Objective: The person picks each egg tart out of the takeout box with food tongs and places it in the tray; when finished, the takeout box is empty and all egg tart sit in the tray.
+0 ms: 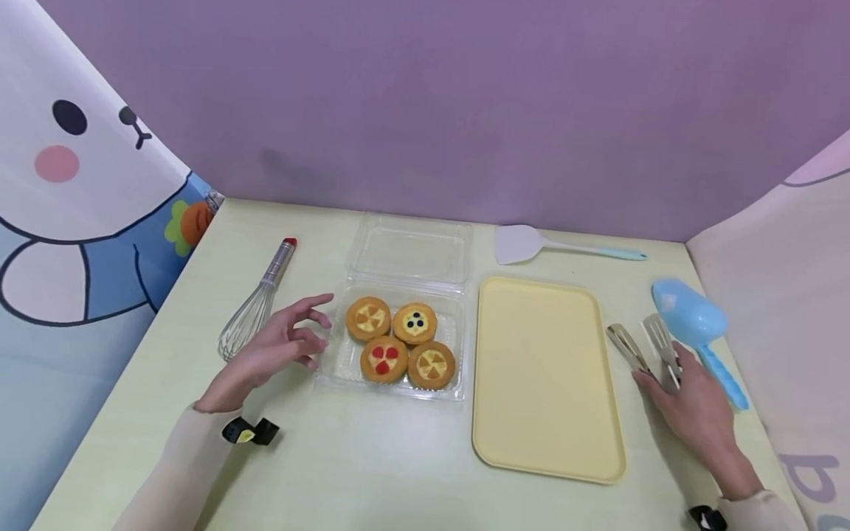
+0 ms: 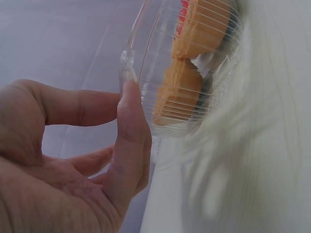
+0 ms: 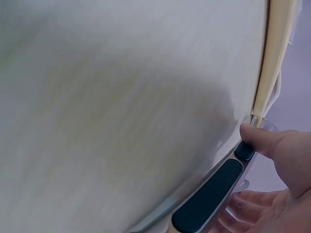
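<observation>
My left hand (image 1: 285,343) is at the left side of a clear plastic container (image 1: 339,372) with its lid folded back. In the left wrist view, a fingertip (image 2: 130,80) meets the container's rim, and the fingers are bent loosely. Several round tarts (image 1: 415,323) with fruit-like toppings sit in the container. To the right, my right hand (image 1: 700,413) holds a pair of metal food tongs (image 1: 660,343), thumb on one arm and fingers on the other. Dark grip pads show on the tongs (image 3: 209,196) in the right wrist view. The tong ends are spread apart with nothing between them.
A pale yellow tray (image 1: 544,383) lies between the container and the tongs. Behind it rests a white spatula (image 1: 521,245). A whisk (image 1: 255,310) lies beyond my left hand, and a blue scoop (image 1: 693,317) near the right edge. A purple wall (image 1: 451,110) borders the table's back.
</observation>
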Demonstrator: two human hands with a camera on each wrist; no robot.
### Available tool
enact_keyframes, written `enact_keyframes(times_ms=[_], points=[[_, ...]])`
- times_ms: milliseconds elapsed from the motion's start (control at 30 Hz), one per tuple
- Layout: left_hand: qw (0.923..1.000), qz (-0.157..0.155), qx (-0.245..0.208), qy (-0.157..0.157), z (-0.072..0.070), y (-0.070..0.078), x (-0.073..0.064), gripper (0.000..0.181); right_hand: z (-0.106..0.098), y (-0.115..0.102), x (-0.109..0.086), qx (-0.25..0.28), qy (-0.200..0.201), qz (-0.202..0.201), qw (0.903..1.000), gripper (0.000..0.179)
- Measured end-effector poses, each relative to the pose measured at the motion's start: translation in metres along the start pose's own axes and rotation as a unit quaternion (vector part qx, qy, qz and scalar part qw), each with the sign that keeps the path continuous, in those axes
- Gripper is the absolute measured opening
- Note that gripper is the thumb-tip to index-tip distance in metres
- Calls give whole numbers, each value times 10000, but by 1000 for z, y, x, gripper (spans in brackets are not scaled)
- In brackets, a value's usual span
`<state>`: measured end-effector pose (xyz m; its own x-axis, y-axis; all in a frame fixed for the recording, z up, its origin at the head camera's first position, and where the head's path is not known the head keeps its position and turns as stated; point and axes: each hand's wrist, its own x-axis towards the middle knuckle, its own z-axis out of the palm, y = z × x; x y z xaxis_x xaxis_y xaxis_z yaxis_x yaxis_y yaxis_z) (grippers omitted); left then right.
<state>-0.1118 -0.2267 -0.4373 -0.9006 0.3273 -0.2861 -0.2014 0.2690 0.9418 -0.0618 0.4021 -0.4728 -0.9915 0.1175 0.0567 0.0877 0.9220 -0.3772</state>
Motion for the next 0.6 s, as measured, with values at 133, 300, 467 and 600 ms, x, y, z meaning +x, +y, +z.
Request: enact_keyframes(times_ms=[133, 300, 467, 600], points=[[10000, 36, -15, -22, -1, 0, 1, 81, -1, 0, 1, 82, 8, -31, 10000, 83], [10000, 80, -24, -29, -1, -1, 0, 82, -4, -8, 3, 178, 164, -332, 9992, 84], [10000, 51, -38, 0, -1, 0, -1, 84, -10, -31, 10, 257, 336, -813, 9958, 82], [10000, 2, -16, 38, 0, 0, -2, 85, -12, -55, 14, 393, 236, -1153, 9923, 80]])
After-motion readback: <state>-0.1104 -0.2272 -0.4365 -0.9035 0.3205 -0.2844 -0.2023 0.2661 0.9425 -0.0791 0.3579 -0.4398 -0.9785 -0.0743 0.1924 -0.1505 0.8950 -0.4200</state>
